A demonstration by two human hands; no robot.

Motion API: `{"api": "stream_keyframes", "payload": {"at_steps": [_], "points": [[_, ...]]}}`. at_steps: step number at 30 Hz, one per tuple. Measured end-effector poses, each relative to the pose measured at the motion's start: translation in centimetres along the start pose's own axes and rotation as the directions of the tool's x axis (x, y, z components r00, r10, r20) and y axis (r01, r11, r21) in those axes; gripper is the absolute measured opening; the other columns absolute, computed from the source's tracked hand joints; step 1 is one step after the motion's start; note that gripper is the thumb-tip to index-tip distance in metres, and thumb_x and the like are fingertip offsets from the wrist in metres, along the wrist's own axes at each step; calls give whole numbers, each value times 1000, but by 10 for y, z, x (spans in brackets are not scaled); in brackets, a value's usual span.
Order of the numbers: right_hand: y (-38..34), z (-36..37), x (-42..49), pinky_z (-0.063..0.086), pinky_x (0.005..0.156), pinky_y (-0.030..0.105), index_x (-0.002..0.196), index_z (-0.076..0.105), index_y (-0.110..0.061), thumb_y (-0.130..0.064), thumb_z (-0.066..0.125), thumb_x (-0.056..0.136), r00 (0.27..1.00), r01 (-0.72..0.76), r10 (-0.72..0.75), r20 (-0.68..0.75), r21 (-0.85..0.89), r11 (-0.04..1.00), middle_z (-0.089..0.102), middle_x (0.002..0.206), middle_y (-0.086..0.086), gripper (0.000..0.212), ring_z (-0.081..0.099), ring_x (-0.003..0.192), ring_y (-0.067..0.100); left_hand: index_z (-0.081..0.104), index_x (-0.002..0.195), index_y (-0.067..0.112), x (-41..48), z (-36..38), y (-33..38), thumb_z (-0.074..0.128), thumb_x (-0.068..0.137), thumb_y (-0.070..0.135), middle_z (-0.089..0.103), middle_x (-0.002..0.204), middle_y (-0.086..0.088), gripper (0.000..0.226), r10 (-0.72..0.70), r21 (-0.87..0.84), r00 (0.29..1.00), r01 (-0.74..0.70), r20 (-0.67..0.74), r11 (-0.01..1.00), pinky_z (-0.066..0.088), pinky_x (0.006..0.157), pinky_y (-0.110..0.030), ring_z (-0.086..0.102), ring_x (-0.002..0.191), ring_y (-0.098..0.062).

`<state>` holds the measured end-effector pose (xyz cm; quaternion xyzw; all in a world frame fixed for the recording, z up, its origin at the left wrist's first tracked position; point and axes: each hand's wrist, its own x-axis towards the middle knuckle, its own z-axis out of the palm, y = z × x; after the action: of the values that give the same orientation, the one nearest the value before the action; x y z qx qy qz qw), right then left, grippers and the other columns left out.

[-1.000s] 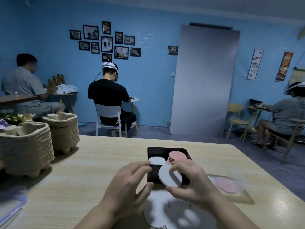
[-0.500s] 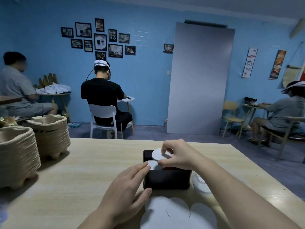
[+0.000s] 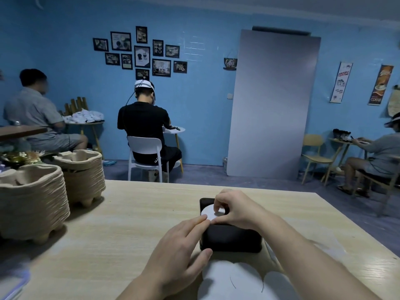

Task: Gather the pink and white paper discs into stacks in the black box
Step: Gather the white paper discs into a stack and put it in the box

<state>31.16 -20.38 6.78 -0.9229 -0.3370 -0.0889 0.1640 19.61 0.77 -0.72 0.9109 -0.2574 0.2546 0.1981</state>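
Round white paper disc (image 3: 208, 211) over the black box (image 3: 230, 239), pinched by curled right hand (image 3: 236, 210), straight-fingered left hand (image 3: 179, 245) touching its near edge

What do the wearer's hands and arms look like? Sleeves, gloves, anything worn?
Nothing is worn on the left hand or the right hand: no gloves, rings, watch or bands show. Both forearms are uncovered too, with no sleeve in view down to the frame edge. No cables or markings on them.

pale wooden table (image 3: 121, 230), black box (image 3: 230, 239), white paper discs (image 3: 233, 280), pulp tray stacks (image 3: 32, 202)
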Motion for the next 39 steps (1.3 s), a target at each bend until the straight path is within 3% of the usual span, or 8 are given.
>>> {"api": "stream_keyframes", "payload": {"at_steps": [7, 11, 15, 17, 20, 27, 35, 39], "points": [[2, -5, -12, 54, 76, 39, 82, 67, -26, -41, 82, 77, 995, 1, 12, -103, 127, 992, 67, 88, -8, 22, 60, 83, 12, 33, 156, 33, -2, 1, -1, 42, 99, 57, 21, 162, 25, 63, 12, -18, 1000, -12, -2, 1000, 26, 118, -21, 22, 147, 6], [0, -11, -32, 53, 75, 38, 78, 67, -24, -30, 79, 81, 974, 46, 3, -227, 208, 977, 70, 86, -7, 14, 63, 81, 13, 45, 150, 27, -4, -4, 5, 50, 98, 50, 34, 158, 18, 57, 20, -35, 997, -22, -70, 999, 33, 114, -23, 33, 143, 1], [-8, -12, -64, 54, 74, 31, 76, 68, -24, -20, 76, 84, 949, 75, 36, -314, 335, 939, 71, 85, -7, 11, 66, 85, 15, 64, 124, 18, -7, -10, 18, 63, 92, 33, 60, 126, 9, 35, 59, -38, 986, -65, -154, 997, 51, 92, -31, 59, 115, -11], [-13, -11, -85, 56, 73, 36, 76, 69, -20, -18, 74, 85, 942, 94, 42, -333, 383, 919, 71, 85, -4, 11, 67, 83, 17, 66, 112, 22, -10, -13, 23, 64, 91, 30, 61, 110, 12, 23, 75, -36, 992, -79, -106, 996, 52, 81, -31, 60, 100, -11], [-18, -3, -117, 55, 70, 43, 76, 69, -17, -20, 73, 86, 940, 97, 42, -338, 383, 919, 69, 81, -4, 11, 66, 76, 17, 62, 108, 32, -18, -14, 25, 59, 93, 40, 57, 105, 22, 17, 43, -103, 998, -38, 45, 994, 52, 80, -28, 56, 98, -2], [-18, 35, -160, 54, 68, 27, 86, 66, -26, -33, 68, 90, 976, 87, -20, -216, 309, 947, 65, 90, -10, 8, 62, 86, 12, 58, 105, 38, -24, -13, 22, 66, 83, 50, 55, 106, 21, 26, 21, -172, 974, 18, 224, 985, 51, 85, -32, 55, 100, -2], [-14, 47, -165, 53, 68, 32, 85, 64, -27, -31, 68, 88, 978, 39, 30, -206, 324, 945, 64, 86, -10, 6, 62, 76, 16, 60, 126, 37, -23, -12, 20, 71, 68, 78, 45, 126, 30, 72, 99, -163, 937, -46, 335, 986, 45, 100, -26, 47, 119, 4], [-17, 46, -166, 50, 65, 25, 84, 62, -27, -31, 69, 88, 982, 52, 6, -191, 295, 954, 62, 84, -10, 9, 61, 77, 15, 62, 121, 36, -24, -10, 18, 74, 70, 72, 47, 121, 30, 64, 105, -163, 943, -55, 316, 985, 47, 97, -27, 48, 115, 5]]}}
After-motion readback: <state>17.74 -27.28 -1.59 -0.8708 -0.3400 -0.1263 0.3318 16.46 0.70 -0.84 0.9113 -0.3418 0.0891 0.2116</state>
